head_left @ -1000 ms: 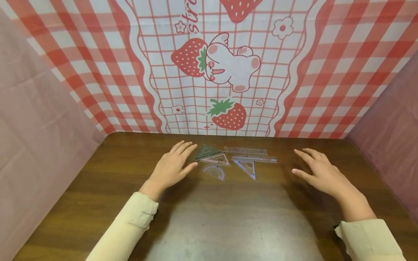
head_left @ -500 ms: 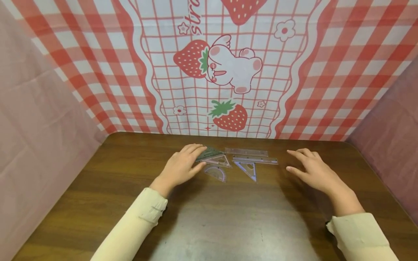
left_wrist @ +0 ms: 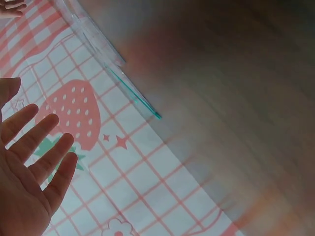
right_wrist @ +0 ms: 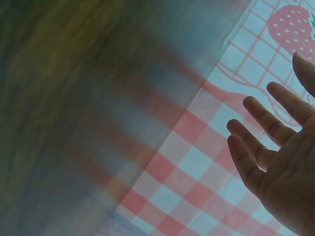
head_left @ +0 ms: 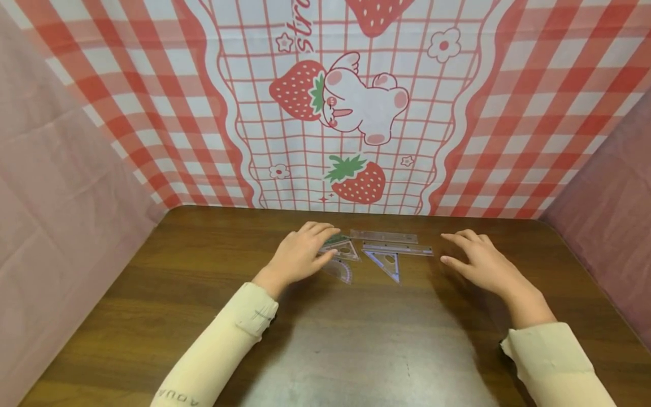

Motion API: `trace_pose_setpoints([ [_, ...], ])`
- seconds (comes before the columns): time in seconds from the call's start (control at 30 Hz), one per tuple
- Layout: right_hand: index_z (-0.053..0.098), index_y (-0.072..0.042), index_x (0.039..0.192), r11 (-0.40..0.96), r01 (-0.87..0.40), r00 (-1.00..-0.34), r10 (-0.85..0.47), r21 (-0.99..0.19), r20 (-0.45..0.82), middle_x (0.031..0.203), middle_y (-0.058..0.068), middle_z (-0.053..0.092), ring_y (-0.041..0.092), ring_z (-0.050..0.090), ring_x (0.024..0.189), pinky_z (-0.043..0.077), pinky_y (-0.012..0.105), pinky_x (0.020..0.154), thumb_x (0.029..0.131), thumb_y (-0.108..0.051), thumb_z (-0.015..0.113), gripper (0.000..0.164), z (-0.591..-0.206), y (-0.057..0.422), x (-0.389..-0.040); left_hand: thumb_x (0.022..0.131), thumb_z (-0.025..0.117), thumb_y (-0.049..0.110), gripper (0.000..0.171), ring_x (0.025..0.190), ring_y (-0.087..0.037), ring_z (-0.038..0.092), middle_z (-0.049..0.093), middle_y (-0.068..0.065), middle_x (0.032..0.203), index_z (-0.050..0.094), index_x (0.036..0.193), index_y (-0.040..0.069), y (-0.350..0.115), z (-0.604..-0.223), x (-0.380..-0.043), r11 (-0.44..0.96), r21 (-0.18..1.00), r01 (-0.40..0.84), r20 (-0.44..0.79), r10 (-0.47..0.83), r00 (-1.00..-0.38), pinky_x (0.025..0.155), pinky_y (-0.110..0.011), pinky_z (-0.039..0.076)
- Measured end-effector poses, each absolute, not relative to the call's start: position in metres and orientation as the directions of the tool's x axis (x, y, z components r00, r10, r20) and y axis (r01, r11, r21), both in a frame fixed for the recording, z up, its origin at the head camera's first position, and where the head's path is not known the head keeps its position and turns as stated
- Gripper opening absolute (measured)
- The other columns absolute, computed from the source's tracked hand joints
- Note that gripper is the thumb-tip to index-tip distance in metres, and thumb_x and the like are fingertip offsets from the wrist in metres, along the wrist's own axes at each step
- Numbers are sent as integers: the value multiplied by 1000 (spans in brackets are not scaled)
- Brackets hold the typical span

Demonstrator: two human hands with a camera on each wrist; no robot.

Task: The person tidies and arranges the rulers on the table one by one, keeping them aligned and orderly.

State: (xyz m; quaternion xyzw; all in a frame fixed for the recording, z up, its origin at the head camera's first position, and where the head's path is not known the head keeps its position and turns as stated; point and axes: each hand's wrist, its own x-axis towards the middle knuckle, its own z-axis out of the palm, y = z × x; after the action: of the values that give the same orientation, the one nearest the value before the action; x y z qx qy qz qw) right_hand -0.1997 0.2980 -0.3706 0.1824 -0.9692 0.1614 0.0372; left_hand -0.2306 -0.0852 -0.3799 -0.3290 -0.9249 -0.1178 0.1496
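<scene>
In the head view my left hand hovers over the left end of a group of drawing tools, its fingers extended and relaxed. It partly covers a dark green set square, a clear set square and a clear protractor. To their right lie a clear ruler, a blue-edged ruler and a blue-edged set square. Just right of the rulers, my right hand is held above the table with loose fingers. Both wrist views show spread, relaxed fingers holding nothing.
The tools lie toward the back of a dark wooden table. Behind it hangs a red-and-white checked cloth with strawberry prints. Plain pink cloths close off the left and right sides.
My left hand has moved right, now covering much of the green set square and part of the protractor. My right hand has shifted left toward the rulers. The tools lie as before.
</scene>
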Motion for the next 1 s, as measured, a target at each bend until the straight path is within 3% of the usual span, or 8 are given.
trace_pose_setpoints([
  [1.0, 54, 3, 136, 864, -361, -931, -352, -350, 94, 133, 30, 52, 49, 46, 117, 40, 65, 97, 97, -27, 65, 50, -373, 294, -226, 98, 62, 31, 36, 113, -20, 59, 65, 1, 130, 63, 132, 17, -29, -382, -264, 741, 57, 670, 196, 649, -735, 80, -35, 57],
])
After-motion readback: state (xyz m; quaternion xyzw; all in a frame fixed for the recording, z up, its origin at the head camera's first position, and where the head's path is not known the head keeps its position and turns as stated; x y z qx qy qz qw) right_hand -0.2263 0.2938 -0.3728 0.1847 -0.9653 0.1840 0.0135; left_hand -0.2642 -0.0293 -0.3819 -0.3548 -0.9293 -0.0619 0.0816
